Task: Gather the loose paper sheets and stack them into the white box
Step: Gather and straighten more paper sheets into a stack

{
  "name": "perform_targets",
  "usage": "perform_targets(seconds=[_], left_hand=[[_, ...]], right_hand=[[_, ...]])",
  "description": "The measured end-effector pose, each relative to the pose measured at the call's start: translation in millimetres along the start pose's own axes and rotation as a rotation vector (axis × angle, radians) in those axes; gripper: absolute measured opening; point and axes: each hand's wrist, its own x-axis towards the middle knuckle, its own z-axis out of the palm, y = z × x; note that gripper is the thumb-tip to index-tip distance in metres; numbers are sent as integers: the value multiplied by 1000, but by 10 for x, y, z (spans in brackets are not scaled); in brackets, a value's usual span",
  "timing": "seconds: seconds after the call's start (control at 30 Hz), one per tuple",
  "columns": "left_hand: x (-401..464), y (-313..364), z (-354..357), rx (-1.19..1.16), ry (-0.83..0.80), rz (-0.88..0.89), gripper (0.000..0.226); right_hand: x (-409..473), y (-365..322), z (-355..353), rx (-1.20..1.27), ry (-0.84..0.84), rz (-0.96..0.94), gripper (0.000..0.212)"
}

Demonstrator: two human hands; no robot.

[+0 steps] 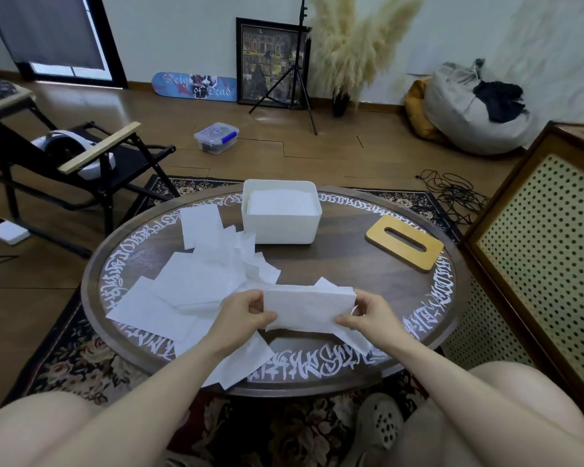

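L hand (pixel 246 310) + R hand (pixel 368 313) pinch ends of paper stack (pixel 309 306) | loose sheets (pixel 196 281) on table (pixel 368 264) | white box (pixel 281 227) part-filled behind

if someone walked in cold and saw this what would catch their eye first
Most likely the two hands at the near edge of the round table: the left hand and right hand pinch a small stack of white sheets by its ends. Next, the loose paper sheets sprawled over the table's left half, and behind them the open white box, already holding paper, with a wooden slotted lid lying to its right.
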Motion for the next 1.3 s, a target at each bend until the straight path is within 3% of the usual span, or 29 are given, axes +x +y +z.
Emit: perform_targets(seconds=[0.13, 0.23, 0.3, 0.47, 0.77, 0.93, 1.1, 1.23, 1.3], left_hand=[[16, -35, 80, 41, 14, -34, 5], [55, 55, 85, 2, 100, -60, 17], [102, 103, 53, -59, 136, -84, 8], [147, 134, -70, -68, 253, -113, 21], [314, 470, -277, -107, 317, -16, 7], [670, 607, -467, -28, 346, -13, 7], [1080, 763, -640, 46, 376, -71, 31], [1368, 925, -708, 157, 417, -115, 4], [1525, 978, -736, 211, 420, -138, 9]], right_hand=[[20, -24, 52, 29, 7, 62, 23], [37, -116, 56, 163, 41, 73, 17], [36, -203, 57, 271, 69, 72, 15], [64, -362, 90, 387, 71, 73, 13], [371, -648, -10, 328, 56, 58, 24], [702, -901, -106, 246, 119, 39, 14], [1232, -1087, -170, 223, 199, 114, 9], [1614, -1225, -204, 192, 260, 117, 20], [1759, -1257, -226, 152, 292, 115, 20]])
